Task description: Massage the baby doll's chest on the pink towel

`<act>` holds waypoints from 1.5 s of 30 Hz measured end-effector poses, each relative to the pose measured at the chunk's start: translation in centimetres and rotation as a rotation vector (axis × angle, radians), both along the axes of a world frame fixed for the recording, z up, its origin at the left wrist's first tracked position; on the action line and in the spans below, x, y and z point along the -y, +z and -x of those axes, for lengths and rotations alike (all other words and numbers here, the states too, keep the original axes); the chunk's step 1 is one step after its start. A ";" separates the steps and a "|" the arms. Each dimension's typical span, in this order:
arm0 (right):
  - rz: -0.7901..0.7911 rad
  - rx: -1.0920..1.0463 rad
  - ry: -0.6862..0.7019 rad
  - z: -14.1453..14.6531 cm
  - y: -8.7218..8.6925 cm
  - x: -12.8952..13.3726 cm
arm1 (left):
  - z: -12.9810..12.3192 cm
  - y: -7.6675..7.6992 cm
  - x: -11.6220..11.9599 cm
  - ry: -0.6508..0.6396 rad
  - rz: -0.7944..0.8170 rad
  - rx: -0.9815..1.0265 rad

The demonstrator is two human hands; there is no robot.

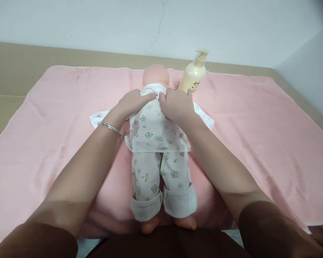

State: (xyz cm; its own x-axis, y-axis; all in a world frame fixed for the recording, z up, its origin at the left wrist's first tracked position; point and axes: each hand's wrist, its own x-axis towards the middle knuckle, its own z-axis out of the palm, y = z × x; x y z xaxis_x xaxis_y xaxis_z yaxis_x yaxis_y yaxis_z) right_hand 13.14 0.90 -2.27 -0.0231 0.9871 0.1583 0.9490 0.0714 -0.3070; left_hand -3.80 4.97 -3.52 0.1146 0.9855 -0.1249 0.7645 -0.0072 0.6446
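Note:
A baby doll [157, 123] in a white pyjama top and trousers [148, 179] with a green bear print is in the middle, its bald head [156, 75] away from me and its bare feet towards me. No face shows. My left hand [136, 102] is closed round the doll's upper body at the left shoulder, thumb on the cloth near the collar. Opposite it, my right hand [177, 105] grips the right shoulder side, its thumb close to the left one. The fingers underneath are hidden. White sleeves spread out on both sides.
Under the doll lies a pink blanket [258, 143] on a wooden surface [5, 79]. A cream pump bottle [193, 73] stands, somewhat tilted in view, just beyond my right hand. A white wall [97, 28] with a crack rises behind.

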 end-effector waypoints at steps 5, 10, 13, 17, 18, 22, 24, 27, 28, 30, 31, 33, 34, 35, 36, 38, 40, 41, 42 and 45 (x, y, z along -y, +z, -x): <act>0.050 0.004 0.025 0.1 0.5 0.3 | 1.1 -0.4 -0.7 0.012 0.063 0.068; 0.151 -0.104 0.033 -1.0 0.6 -1.1 | -0.8 1.5 0.9 0.046 0.007 -0.087; 0.158 -0.149 0.010 -1.4 0.1 -1.8 | -2.6 2.4 2.6 0.028 -0.115 -0.219; 0.131 -0.147 -0.001 -1.3 -0.2 -2.1 | -4.1 2.4 4.0 -0.049 -0.257 -0.305; 0.125 -0.140 -0.003 -1.2 -0.2 -2.0 | -4.2 2.2 4.0 -0.058 -0.255 -0.300; 0.046 -0.037 0.025 -0.3 -0.2 -0.7 | -3.4 1.3 2.7 -0.004 -0.192 -0.211; 0.004 0.047 0.062 0.2 0.0 0.2 | -2.8 0.8 1.8 0.005 -0.176 -0.147; -0.019 0.122 0.099 0.6 0.2 1.0 | -2.0 0.4 1.0 -0.023 -0.148 -0.063; -0.020 0.125 0.105 0.5 0.2 1.0 | -1.8 0.4 0.9 -0.031 -0.141 -0.051; -0.004 0.104 0.112 0.3 0.1 0.5 | -1.8 0.7 1.1 -0.035 -0.139 -0.065; 0.010 0.080 0.116 0.1 0.0 0.1 | -2.0 1.0 1.4 -0.035 -0.143 -0.090; 0.046 0.011 0.116 -0.4 -0.3 -0.8 | -2.4 1.6 2.1 -0.025 -0.151 -0.163; 0.063 -0.030 0.117 -0.7 -0.4 -1.1 | -2.7 1.9 2.6 -0.014 -0.152 -0.205; 0.078 -0.068 0.118 -0.9 -0.5 -1.4 | -3.0 2.1 3.1 -0.004 -0.150 -0.244; 0.089 -0.098 0.119 -1.2 -0.5 -1.6 | -3.2 2.4 3.5 0.002 -0.144 -0.275; 0.102 -0.132 0.121 -1.5 -0.4 -1.8 | -3.6 2.5 4.3 0.001 -0.142 -0.301; 0.110 -0.152 0.123 -1.7 -0.3 -1.8 | -3.9 2.5 4.8 -0.012 -0.159 -0.287; 0.113 -0.159 0.126 -1.8 -0.2 -1.7 | -4.0 2.3 4.8 -0.017 -0.169 -0.275; 0.112 -0.161 0.132 -1.8 -0.2 -1.7 | -4.0 2.2 4.8 -0.019 -0.178 -0.264; 0.091 -0.116 0.123 -1.4 -0.1 -1.4 | -3.9 1.6 4.2 -0.021 -0.194 -0.254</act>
